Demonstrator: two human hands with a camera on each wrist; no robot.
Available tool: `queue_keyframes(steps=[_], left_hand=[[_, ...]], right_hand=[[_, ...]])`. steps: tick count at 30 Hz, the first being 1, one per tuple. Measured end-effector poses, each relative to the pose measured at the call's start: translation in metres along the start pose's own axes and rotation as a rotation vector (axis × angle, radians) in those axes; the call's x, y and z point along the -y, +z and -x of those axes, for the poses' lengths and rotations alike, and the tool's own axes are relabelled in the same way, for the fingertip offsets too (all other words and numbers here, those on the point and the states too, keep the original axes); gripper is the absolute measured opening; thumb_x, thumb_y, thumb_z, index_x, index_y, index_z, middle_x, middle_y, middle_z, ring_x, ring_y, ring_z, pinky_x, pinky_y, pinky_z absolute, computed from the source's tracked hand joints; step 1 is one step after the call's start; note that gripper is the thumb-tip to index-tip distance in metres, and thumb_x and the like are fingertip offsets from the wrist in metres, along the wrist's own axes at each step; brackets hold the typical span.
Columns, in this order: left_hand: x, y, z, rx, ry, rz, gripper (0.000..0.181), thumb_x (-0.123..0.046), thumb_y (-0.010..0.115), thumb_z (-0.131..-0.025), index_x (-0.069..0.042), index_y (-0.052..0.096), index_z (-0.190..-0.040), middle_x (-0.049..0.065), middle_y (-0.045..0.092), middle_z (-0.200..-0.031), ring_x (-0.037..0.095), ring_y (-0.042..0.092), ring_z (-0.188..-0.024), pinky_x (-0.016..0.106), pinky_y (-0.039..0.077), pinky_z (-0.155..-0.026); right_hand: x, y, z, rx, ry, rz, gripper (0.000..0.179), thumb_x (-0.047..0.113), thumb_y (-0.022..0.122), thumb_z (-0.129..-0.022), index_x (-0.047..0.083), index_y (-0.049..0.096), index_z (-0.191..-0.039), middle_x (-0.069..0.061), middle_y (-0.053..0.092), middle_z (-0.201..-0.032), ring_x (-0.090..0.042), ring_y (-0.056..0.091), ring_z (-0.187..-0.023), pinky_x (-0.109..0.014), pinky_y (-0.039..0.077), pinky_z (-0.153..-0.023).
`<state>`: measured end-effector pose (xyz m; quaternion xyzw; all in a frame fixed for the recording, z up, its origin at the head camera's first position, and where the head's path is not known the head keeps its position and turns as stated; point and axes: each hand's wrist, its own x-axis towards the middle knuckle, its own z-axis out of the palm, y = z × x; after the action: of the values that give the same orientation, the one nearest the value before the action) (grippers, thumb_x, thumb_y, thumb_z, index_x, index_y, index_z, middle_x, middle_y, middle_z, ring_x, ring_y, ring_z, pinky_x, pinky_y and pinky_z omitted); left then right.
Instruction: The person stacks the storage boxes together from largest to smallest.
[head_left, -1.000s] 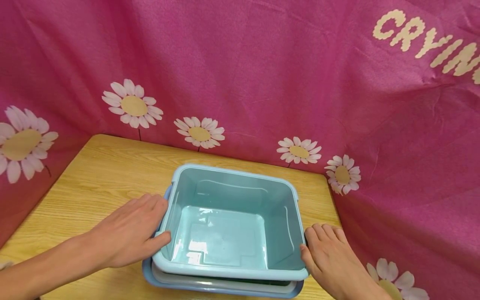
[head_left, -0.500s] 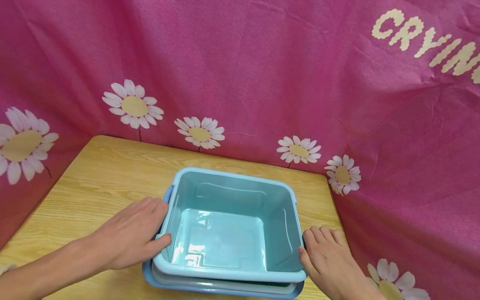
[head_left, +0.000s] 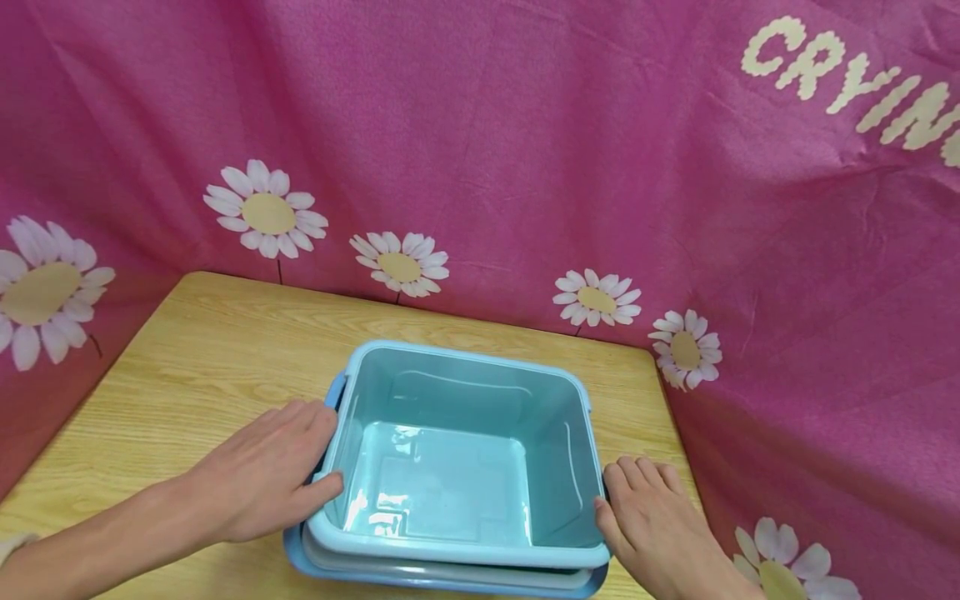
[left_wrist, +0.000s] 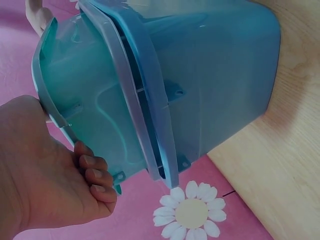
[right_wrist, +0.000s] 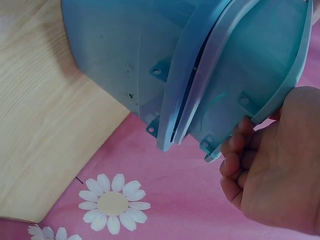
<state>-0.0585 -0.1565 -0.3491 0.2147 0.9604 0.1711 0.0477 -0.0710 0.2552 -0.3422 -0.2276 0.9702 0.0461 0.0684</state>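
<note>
A teal plastic storage bin [head_left: 465, 542] sits partly sunk into a nested stack, its inside bare. My left hand [head_left: 270, 471] grips its left rim, with the thumb over the edge. On the opposite side, my right hand [head_left: 652, 521] holds the right rim, fingers curled under the lip in the right wrist view. Below the teal bin shows the pale rim of a second bin [left_wrist: 125, 82], set inside a blue bin [left_wrist: 225, 75] that stands on the table. The teal bin's walls rise well above the two lower rims in both wrist views.
The light wood table [head_left: 247, 333] reaches back to a pink cloth backdrop [head_left: 487, 150] printed with daisies and letters. Cloth also hangs along the left and right sides. Small tabs with holes [right_wrist: 157, 71] stick out under the blue bin's rim.
The teal bin has come down slightly, deeper into the stack, with both hands lowering along with it. Both keep their hold on the rim.
</note>
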Motion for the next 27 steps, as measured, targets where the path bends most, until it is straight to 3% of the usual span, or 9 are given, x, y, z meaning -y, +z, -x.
queue_keyframes(steps=[13,27], left_hand=[[0.0024,0.006,-0.0005,-0.027,0.014,0.0,0.026,-0.035,0.064,-0.088,-0.014,0.049,-0.094,-0.006,0.039,-0.08,0.012,0.041,-0.078,0.03,0.036,-0.067],[0.0072,0.0097,-0.0026,0.001,0.003,0.015,0.027,-0.036,0.064,-0.088,-0.013,0.05,-0.095,-0.006,0.04,-0.08,0.011,0.041,-0.079,0.03,0.036,-0.067]], right_hand=[[0.0016,0.0031,-0.003,0.08,0.047,-0.008,0.018,0.033,0.056,-0.098,0.016,0.054,-0.099,0.004,0.042,-0.085,-0.019,0.042,-0.087,-0.047,0.037,-0.086],[0.0036,0.0096,-0.0031,0.042,0.025,0.001,0.016,0.032,0.057,-0.097,0.017,0.052,-0.095,0.004,0.038,-0.083,-0.017,0.041,-0.084,-0.045,0.037,-0.084]])
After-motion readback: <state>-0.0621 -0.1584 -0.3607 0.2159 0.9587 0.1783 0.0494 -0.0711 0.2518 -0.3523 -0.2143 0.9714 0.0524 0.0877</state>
